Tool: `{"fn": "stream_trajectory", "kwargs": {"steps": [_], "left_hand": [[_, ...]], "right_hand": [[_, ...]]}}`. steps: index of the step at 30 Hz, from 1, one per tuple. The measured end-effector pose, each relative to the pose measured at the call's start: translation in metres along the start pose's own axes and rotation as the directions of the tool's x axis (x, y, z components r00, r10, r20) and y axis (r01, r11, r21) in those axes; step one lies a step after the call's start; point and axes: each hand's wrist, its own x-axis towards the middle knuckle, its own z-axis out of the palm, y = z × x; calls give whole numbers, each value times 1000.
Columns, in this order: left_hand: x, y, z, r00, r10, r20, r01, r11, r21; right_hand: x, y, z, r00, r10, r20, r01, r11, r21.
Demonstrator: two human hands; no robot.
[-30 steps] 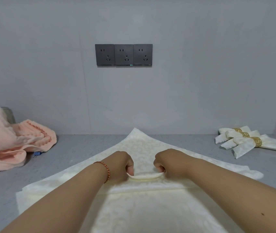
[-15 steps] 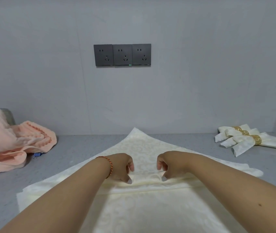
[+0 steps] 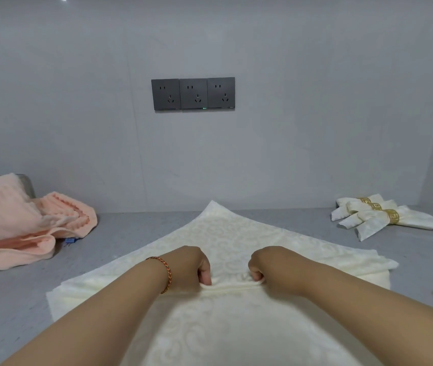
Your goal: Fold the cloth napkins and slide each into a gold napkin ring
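Both hands, left and right, pinch a pleat in the napkin on the counter; even pleat widths and a straight fold should serve best.

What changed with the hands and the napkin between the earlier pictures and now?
Half a second ago both hands had let go. Now the left hand and right hand pinch a new pleat in the cream napkin, farther from the person. The ringed napkins and peach towel stayed put.
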Motion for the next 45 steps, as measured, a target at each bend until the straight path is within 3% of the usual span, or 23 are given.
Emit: {"fn": "stream_trajectory", "kwargs": {"steps": [4, 8, 12, 14, 17, 20, 24, 28, 30, 32, 37, 45], "left_hand": [[-13, 6, 10, 999, 34, -15, -34, 999, -14], [-22, 7, 35, 998, 11, -64, -16, 997, -72], [-26, 10, 49, 988, 75, -135, -59, 991, 119], [-26, 7, 53, 992, 56, -116, -44, 994, 104], [-34, 1, 49, 994, 3, -108, -19, 989, -149], [-39, -9, 45, 980, -111, -167, 20, 884, -468], [-41, -22, 38, 967, -230, -108, 111, 763, -636], [-41, -31, 25, 965, -257, -53, 208, 873, -441], [-40, -39, 17, 952, -283, -116, 255, 943, -214], [-38, -45, 10, 934, -308, -179, 302, 951, -63], [-35, -44, 1, 939, -312, -141, 318, 948, 22], [-36, -45, -3, 957, -289, -27, 288, 957, -20]], "right_hand": [[-19, -11, 6, 994, 63, -93, -60, 997, 39], [-29, -25, 15, 994, 53, -96, -55, 998, -27], [-21, -44, 14, 995, 18, -94, -16, 999, 31], [-13, -52, 15, 996, -16, -89, 24, 996, 87], [-9, -54, 18, 991, -28, -127, 40, 994, 98], [-9, -54, 19, 994, -19, -105, 28, 996, 90], [1, -70, 14, 998, -44, -43, 45, 999, 5], [10, -81, 17, 997, -58, -43, 59, 998, 22], [10, -81, 21, 997, -55, -47, 56, 998, 11], [9, -81, 24, 997, -61, -51, 60, 998, -18], [9, -85, 24, 995, -90, -41, 87, 993, -86], [16, -89, 17, 993, -104, -54, 106, 994, 33]]}}
